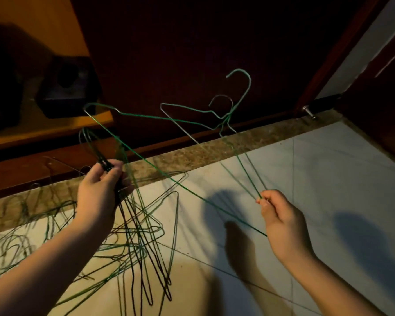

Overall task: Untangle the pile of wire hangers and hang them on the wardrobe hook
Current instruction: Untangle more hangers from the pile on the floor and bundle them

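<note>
A tangled pile of green and dark wire hangers (144, 238) lies on the pale tiled floor at lower left. My left hand (100, 190) grips the necks of several dark hangers, whose bodies hang down into the pile. My right hand (281, 220) pinches the lower corner of two green hangers (226, 117) held up in the air, with their hooks pointing up toward the dark wardrobe. One long green wire runs from the upper left across to below my right hand. No wardrobe hook is in view.
A dark wooden wardrobe (192, 53) fills the background, with an orange shelf (55, 128) at left bearing a black box (69, 87). A speckled stone sill (214, 149) runs along the wardrobe base. A metal door stop (308, 111) sits at right. More hangers (14, 242) lie at far left.
</note>
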The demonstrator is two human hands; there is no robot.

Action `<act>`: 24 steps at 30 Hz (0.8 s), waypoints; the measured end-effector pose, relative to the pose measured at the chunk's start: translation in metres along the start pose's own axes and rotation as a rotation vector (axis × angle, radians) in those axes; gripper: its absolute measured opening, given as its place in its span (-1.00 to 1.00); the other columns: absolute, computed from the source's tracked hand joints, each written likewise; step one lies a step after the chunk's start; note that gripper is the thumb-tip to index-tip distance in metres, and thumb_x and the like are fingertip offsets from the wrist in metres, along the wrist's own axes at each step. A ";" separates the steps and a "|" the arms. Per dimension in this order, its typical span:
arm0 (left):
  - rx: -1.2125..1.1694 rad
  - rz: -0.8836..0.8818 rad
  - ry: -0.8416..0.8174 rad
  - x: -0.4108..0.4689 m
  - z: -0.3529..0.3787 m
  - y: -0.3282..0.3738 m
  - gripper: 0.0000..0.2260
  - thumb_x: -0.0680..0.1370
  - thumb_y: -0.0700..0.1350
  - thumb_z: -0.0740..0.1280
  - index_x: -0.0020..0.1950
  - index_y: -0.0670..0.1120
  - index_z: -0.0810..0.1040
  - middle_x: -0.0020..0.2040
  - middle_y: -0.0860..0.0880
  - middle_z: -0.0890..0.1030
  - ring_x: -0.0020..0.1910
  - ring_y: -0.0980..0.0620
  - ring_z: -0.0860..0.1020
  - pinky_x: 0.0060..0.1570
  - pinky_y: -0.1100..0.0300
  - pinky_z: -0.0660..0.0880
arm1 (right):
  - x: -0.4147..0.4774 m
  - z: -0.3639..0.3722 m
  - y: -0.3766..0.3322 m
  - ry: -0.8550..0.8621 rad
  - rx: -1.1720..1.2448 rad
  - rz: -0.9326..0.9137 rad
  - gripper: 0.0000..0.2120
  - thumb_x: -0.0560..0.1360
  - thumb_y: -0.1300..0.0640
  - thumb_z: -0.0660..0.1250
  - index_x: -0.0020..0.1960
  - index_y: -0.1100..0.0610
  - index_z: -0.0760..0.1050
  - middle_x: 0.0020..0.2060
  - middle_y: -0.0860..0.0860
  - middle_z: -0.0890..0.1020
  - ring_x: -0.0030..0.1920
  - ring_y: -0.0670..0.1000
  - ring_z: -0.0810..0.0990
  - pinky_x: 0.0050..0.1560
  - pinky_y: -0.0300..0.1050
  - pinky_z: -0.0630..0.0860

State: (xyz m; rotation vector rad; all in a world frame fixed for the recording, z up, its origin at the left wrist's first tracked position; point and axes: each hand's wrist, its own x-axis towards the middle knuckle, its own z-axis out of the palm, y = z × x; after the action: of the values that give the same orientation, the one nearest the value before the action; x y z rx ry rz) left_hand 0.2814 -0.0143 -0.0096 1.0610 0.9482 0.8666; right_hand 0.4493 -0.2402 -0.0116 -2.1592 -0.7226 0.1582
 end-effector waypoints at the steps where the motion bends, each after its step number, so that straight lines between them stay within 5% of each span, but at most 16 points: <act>1: -0.008 0.010 0.011 0.002 -0.006 0.004 -0.81 0.60 -0.26 0.16 -0.15 -0.04 0.46 -0.28 -0.04 0.42 -0.33 0.09 0.44 -0.36 0.33 0.49 | 0.002 0.002 -0.006 -0.018 0.093 0.019 -0.86 0.50 0.10 0.23 -0.23 -0.02 0.43 -0.41 -0.05 0.53 -0.40 -0.11 0.44 -0.31 -0.13 0.34; 5: -0.018 0.046 0.041 0.007 -0.029 0.016 -0.81 0.60 -0.26 0.15 -0.14 -0.04 0.45 -0.28 -0.02 0.40 -0.34 0.11 0.42 -0.38 0.35 0.47 | 0.019 0.011 -0.012 -0.164 0.282 0.163 -0.87 0.41 0.05 0.21 -0.27 0.01 0.48 -0.50 -0.11 0.49 -0.53 -0.13 0.32 -0.48 -0.34 0.20; 9: 0.000 0.041 0.061 0.006 -0.046 0.014 -0.81 0.60 -0.25 0.16 -0.13 -0.02 0.45 -0.27 0.01 0.42 -0.34 0.14 0.44 -0.32 0.31 0.50 | 0.030 0.039 0.020 -0.325 -0.038 0.272 -0.73 0.53 0.27 0.19 -0.30 0.04 0.43 -0.41 -0.12 0.51 -0.41 -0.07 0.40 -0.32 -0.16 0.31; 13: 0.077 -0.001 0.050 0.001 -0.052 -0.001 -0.80 0.60 -0.24 0.17 -0.15 -0.01 0.46 -0.26 0.01 0.44 -0.31 0.11 0.45 -0.32 0.31 0.50 | 0.010 0.077 0.070 -0.420 -0.286 0.360 -0.81 0.55 0.24 0.16 -0.20 0.06 0.43 -0.09 0.13 0.62 -0.08 0.16 0.56 -0.08 -0.07 0.47; 15: 0.105 -0.026 0.030 -0.004 -0.052 -0.010 -0.82 0.60 -0.22 0.17 -0.13 -0.01 0.47 -0.24 0.01 0.45 -0.29 0.10 0.47 -0.31 0.31 0.52 | 0.001 0.086 0.082 -0.460 -0.313 0.382 -0.85 0.57 0.20 0.15 -0.15 0.06 0.42 -0.15 0.12 0.57 -0.12 0.13 0.52 -0.13 -0.06 0.45; 20: 0.125 -0.081 0.000 -0.013 -0.047 -0.022 -0.86 0.60 -0.19 0.19 -0.08 -0.01 0.49 -0.18 -0.03 0.50 -0.22 0.06 0.51 -0.28 0.30 0.56 | -0.003 0.095 0.100 -0.415 -0.273 0.380 -0.86 0.59 0.21 0.13 0.01 0.18 0.46 -0.06 0.17 0.60 -0.06 0.14 0.54 -0.15 -0.10 0.40; 24: 0.160 -0.079 -0.018 -0.013 -0.045 -0.026 -0.88 0.59 -0.19 0.21 -0.08 -0.03 0.49 -0.17 -0.04 0.51 -0.23 0.05 0.52 -0.31 0.33 0.57 | -0.002 0.101 0.101 -0.347 -0.158 0.421 -0.92 0.58 0.18 0.21 -0.08 0.14 0.44 -0.24 0.04 0.49 -0.17 0.04 0.43 -0.30 -0.17 0.20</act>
State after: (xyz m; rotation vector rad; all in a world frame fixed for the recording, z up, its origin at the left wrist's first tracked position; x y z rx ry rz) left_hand 0.2385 -0.0193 -0.0413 1.1580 1.0513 0.7242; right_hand 0.4575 -0.2220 -0.1530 -2.4434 -0.4690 0.7324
